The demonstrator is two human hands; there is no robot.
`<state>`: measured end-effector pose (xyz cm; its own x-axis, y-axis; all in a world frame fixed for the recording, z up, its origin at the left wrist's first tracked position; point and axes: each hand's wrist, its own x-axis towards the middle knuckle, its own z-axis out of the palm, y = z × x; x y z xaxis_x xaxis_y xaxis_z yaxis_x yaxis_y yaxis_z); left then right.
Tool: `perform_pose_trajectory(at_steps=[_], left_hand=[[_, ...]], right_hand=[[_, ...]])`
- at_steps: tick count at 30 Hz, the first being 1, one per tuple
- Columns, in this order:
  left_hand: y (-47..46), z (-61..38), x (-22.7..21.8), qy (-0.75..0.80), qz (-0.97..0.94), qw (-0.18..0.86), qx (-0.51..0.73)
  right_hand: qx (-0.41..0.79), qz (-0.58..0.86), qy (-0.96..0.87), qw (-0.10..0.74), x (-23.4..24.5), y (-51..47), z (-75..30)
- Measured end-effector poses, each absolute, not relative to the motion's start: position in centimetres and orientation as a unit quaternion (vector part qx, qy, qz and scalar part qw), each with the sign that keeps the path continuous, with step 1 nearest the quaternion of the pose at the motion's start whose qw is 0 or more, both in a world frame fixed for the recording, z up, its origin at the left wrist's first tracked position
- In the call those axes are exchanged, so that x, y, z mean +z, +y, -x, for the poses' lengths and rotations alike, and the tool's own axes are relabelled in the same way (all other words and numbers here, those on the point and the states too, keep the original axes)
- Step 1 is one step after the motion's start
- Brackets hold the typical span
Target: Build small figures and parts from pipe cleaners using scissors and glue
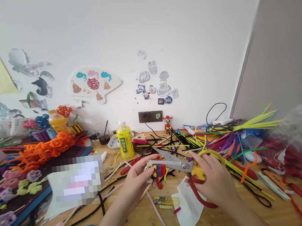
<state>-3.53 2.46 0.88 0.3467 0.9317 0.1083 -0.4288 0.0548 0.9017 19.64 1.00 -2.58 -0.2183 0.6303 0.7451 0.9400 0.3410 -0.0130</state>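
Observation:
My left hand is closed on a small pipe-cleaner doll in red, blue and yellow with a pale head. My right hand grips a pair of scissors with red handles. The scissor blades are spread and point left; the lower one reaches across the doll near my left fingertips. Whether a blade touches the doll I cannot tell. Below them on the wooden table lie a white paper sheet, a clear yellowish lighter and a pink pipe-cleaner strip.
A yellow drink bottle stands behind my left hand. At the back wall is a similar red-hatted doll. Many coloured pipe cleaners pile up on the right. Orange pipe-cleaner flowers lie on a dark mat at left.

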Motion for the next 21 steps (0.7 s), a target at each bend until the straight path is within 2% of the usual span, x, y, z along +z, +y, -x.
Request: perform_pose_trajectory(at_steps=[15, 21], left_hand=[[2.3, 3.6, 0.5, 0.264, -0.449, 0.689, 0.504], [2.2, 3.8, 0.5, 0.248, -0.477, 0.691, 0.483]], right_hand=[[-0.166, 0.517, -0.775, 0.323, -1.8, 0.8, -20.0], [-0.095, 0.507, -0.795, 0.318, -1.1, 0.6, -20.1]])
